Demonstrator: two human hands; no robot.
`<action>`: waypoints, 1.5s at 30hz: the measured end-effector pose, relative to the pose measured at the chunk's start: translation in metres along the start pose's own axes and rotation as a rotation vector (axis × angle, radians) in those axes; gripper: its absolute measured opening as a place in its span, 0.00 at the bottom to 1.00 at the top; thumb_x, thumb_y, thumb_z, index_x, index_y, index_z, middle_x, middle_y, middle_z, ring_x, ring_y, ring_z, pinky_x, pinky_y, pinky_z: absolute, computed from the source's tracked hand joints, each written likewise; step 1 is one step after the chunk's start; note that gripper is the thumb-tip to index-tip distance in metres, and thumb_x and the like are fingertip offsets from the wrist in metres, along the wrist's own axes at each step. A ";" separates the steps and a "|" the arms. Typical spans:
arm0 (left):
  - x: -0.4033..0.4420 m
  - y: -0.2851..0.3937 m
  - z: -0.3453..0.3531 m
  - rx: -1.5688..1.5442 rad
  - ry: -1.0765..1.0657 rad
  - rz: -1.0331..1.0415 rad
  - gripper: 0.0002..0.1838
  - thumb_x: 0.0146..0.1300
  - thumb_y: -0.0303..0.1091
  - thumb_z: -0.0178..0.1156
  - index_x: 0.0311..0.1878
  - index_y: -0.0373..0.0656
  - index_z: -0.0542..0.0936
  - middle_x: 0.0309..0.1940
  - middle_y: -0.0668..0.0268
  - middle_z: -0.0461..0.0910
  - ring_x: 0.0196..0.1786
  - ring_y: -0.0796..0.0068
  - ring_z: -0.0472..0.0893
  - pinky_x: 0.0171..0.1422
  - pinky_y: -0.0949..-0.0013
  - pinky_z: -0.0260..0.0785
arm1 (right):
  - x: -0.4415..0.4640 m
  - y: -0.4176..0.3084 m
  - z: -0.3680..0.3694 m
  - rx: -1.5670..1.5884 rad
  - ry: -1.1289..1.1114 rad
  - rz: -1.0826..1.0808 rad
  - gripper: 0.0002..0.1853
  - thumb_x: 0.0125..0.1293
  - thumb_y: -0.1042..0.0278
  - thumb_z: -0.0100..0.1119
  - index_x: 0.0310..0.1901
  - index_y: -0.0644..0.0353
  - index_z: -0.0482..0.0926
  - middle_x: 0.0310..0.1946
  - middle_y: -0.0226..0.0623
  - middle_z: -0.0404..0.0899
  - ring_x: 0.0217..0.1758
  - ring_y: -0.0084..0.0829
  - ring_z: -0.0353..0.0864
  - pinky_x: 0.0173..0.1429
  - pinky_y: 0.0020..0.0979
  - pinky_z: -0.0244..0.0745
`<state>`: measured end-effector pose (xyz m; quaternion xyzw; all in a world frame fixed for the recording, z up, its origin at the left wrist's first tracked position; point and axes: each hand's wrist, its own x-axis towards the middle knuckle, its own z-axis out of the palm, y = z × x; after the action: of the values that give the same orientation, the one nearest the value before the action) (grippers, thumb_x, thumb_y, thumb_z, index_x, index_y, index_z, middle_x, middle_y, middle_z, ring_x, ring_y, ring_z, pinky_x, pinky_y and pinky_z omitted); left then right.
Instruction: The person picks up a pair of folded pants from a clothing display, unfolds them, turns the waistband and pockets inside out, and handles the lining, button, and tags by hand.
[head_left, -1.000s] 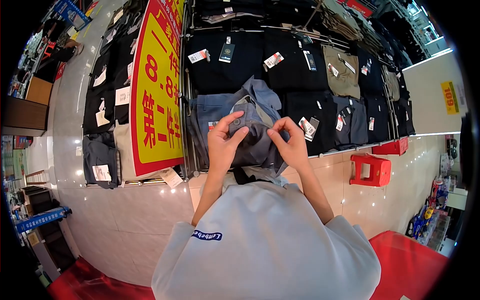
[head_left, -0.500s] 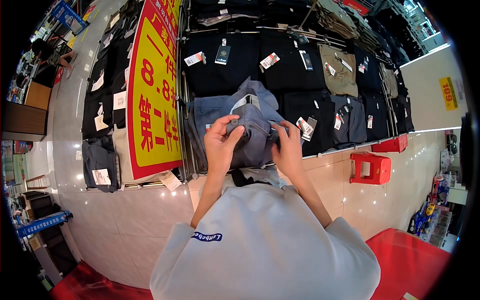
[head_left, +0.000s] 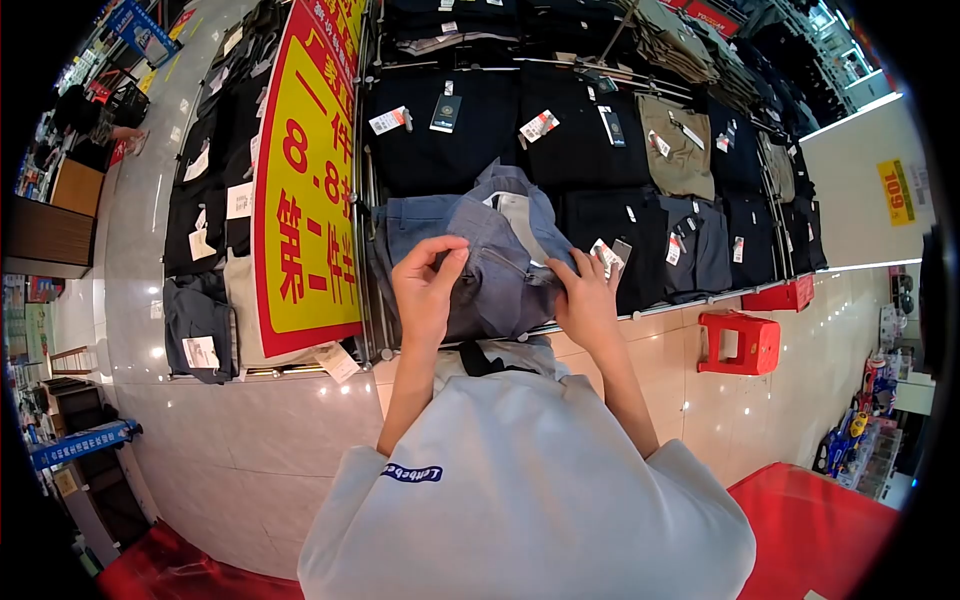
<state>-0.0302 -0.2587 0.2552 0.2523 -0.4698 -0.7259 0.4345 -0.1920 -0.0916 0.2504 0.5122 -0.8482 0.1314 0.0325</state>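
Observation:
Blue-grey trousers (head_left: pixel 500 290) lie bunched at the front of the display rack, their waistband open and a pale lining showing. My left hand (head_left: pixel 428 285) pinches the left edge of the waistband between thumb and fingers. On the right side of the same trousers, my right hand (head_left: pixel 585 300) grips the waistband edge, fingers bent over the cloth. Beneath and behind them lies a folded blue pair (head_left: pixel 408 212). Folded black trousers (head_left: pixel 615 225) with tags are just right of my right hand.
A yellow and red sign (head_left: pixel 310 190) stands upright left of my hands. The metal rack rail (head_left: pixel 690 300) runs along the front edge. A red stool (head_left: pixel 738 343) is on the floor at right, and more folded trousers (head_left: pixel 445 125) lie behind.
The waistband has been spread wider and shows more lining. My left hand has shifted slightly left, away from the button area; my right hand has moved slightly right.

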 end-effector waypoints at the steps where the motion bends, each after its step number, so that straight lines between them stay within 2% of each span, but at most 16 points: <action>1: 0.001 0.000 -0.001 0.009 0.004 0.010 0.07 0.65 0.21 0.67 0.45 0.33 0.84 0.40 0.69 0.84 0.43 0.85 0.78 0.49 0.82 0.68 | 0.000 0.002 0.000 0.066 -0.018 0.008 0.19 0.55 0.74 0.62 0.51 0.55 0.81 0.55 0.46 0.78 0.61 0.50 0.75 0.70 0.61 0.58; 6: 0.007 -0.007 -0.011 0.197 0.051 0.071 0.06 0.67 0.22 0.64 0.45 0.33 0.85 0.39 0.70 0.85 0.41 0.85 0.78 0.48 0.82 0.68 | -0.002 0.017 -0.006 0.429 -0.178 0.021 0.10 0.55 0.74 0.60 0.40 0.58 0.81 0.40 0.38 0.82 0.52 0.43 0.78 0.71 0.67 0.55; 8: 0.010 -0.009 -0.013 0.286 0.067 0.097 0.06 0.67 0.23 0.64 0.45 0.33 0.85 0.39 0.70 0.85 0.41 0.86 0.78 0.47 0.82 0.68 | 0.001 0.018 -0.011 0.544 -0.266 0.021 0.08 0.55 0.72 0.59 0.37 0.62 0.79 0.34 0.44 0.81 0.46 0.47 0.79 0.64 0.56 0.63; 10: 0.011 -0.012 -0.014 0.399 0.046 0.093 0.08 0.67 0.26 0.64 0.48 0.35 0.84 0.43 0.67 0.85 0.44 0.79 0.79 0.53 0.76 0.70 | 0.000 0.022 -0.006 0.690 -0.317 0.028 0.07 0.56 0.71 0.58 0.34 0.64 0.78 0.32 0.46 0.80 0.42 0.49 0.79 0.59 0.50 0.67; 11: 0.011 -0.010 -0.013 0.463 0.035 0.106 0.10 0.66 0.27 0.65 0.49 0.36 0.83 0.45 0.65 0.85 0.47 0.76 0.80 0.55 0.74 0.70 | 0.000 0.020 -0.002 0.770 -0.260 0.017 0.08 0.56 0.70 0.56 0.33 0.68 0.77 0.30 0.49 0.78 0.37 0.51 0.78 0.49 0.44 0.70; 14: 0.009 -0.011 -0.011 0.700 -0.024 0.214 0.17 0.64 0.30 0.66 0.55 0.38 0.81 0.51 0.58 0.82 0.55 0.64 0.79 0.63 0.66 0.67 | -0.004 0.017 0.000 0.889 -0.283 0.153 0.10 0.55 0.71 0.56 0.34 0.69 0.78 0.29 0.50 0.77 0.35 0.49 0.77 0.42 0.40 0.71; 16: 0.007 -0.015 -0.012 0.804 -0.095 0.226 0.26 0.61 0.34 0.69 0.62 0.40 0.76 0.61 0.52 0.76 0.66 0.51 0.71 0.71 0.59 0.62 | -0.003 0.017 -0.001 0.975 -0.296 0.174 0.10 0.55 0.71 0.56 0.35 0.70 0.78 0.28 0.48 0.77 0.33 0.42 0.76 0.39 0.36 0.70; 18: 0.003 -0.020 -0.009 0.941 -0.097 0.292 0.32 0.60 0.38 0.70 0.67 0.42 0.72 0.67 0.49 0.69 0.70 0.48 0.66 0.73 0.54 0.58 | -0.003 0.019 -0.001 1.048 -0.310 0.202 0.10 0.55 0.72 0.57 0.36 0.70 0.78 0.27 0.44 0.76 0.31 0.34 0.75 0.37 0.33 0.69; 24: -0.012 -0.023 -0.002 1.008 -0.064 0.332 0.36 0.60 0.39 0.70 0.70 0.43 0.67 0.72 0.45 0.60 0.72 0.43 0.61 0.75 0.50 0.55 | -0.003 0.018 0.003 1.226 -0.363 0.292 0.07 0.58 0.73 0.58 0.37 0.68 0.78 0.28 0.29 0.76 0.32 0.17 0.71 0.36 0.23 0.68; 25: -0.014 -0.021 0.002 0.976 -0.038 0.351 0.32 0.59 0.35 0.71 0.66 0.42 0.71 0.65 0.48 0.68 0.67 0.47 0.68 0.71 0.53 0.62 | -0.003 0.016 0.003 1.257 -0.362 0.292 0.07 0.59 0.73 0.58 0.37 0.67 0.78 0.29 0.28 0.76 0.33 0.17 0.71 0.37 0.23 0.68; 29: -0.026 -0.019 0.006 0.760 -0.145 0.226 0.23 0.57 0.29 0.71 0.57 0.39 0.78 0.48 0.57 0.79 0.52 0.57 0.79 0.58 0.61 0.71 | -0.001 0.013 -0.001 1.311 -0.380 0.233 0.07 0.58 0.75 0.62 0.38 0.66 0.77 0.33 0.26 0.77 0.36 0.17 0.71 0.41 0.22 0.68; 33: -0.031 -0.016 0.011 0.756 -0.293 0.280 0.27 0.54 0.30 0.74 0.59 0.41 0.79 0.51 0.58 0.79 0.54 0.57 0.77 0.59 0.61 0.70 | 0.000 0.002 -0.011 1.279 -0.344 0.195 0.10 0.55 0.78 0.67 0.36 0.65 0.76 0.40 0.30 0.78 0.40 0.19 0.72 0.45 0.23 0.69; 36: -0.032 -0.018 0.012 0.779 -0.394 0.278 0.23 0.56 0.28 0.71 0.56 0.41 0.81 0.51 0.58 0.79 0.54 0.55 0.76 0.58 0.61 0.70 | 0.000 -0.005 -0.015 1.177 -0.290 0.139 0.11 0.54 0.79 0.68 0.35 0.64 0.74 0.43 0.34 0.78 0.43 0.20 0.73 0.48 0.25 0.70; 38: -0.033 -0.022 0.011 0.727 -0.366 0.226 0.19 0.56 0.23 0.70 0.52 0.39 0.83 0.44 0.57 0.82 0.49 0.59 0.81 0.53 0.64 0.73 | 0.000 -0.006 -0.016 1.109 -0.244 0.096 0.12 0.53 0.79 0.68 0.35 0.63 0.73 0.46 0.36 0.77 0.45 0.21 0.73 0.50 0.24 0.69; 41: -0.034 -0.021 0.010 0.651 -0.312 0.103 0.14 0.58 0.23 0.70 0.48 0.36 0.84 0.37 0.58 0.84 0.38 0.65 0.82 0.44 0.69 0.73 | 0.002 -0.011 -0.027 1.049 -0.168 0.240 0.12 0.51 0.78 0.68 0.36 0.66 0.75 0.43 0.42 0.80 0.44 0.30 0.78 0.51 0.30 0.72; 45: -0.035 -0.025 0.008 0.543 -0.358 0.034 0.12 0.61 0.26 0.69 0.47 0.35 0.82 0.37 0.57 0.83 0.36 0.67 0.81 0.41 0.69 0.72 | 0.009 -0.005 -0.032 0.687 0.045 0.031 0.14 0.48 0.77 0.67 0.40 0.62 0.81 0.47 0.43 0.81 0.50 0.48 0.80 0.60 0.41 0.72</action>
<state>-0.0287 -0.2203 0.2346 0.2194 -0.7193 -0.5995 0.2741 -0.1945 -0.0930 0.2833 0.4772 -0.7612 0.4209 -0.1251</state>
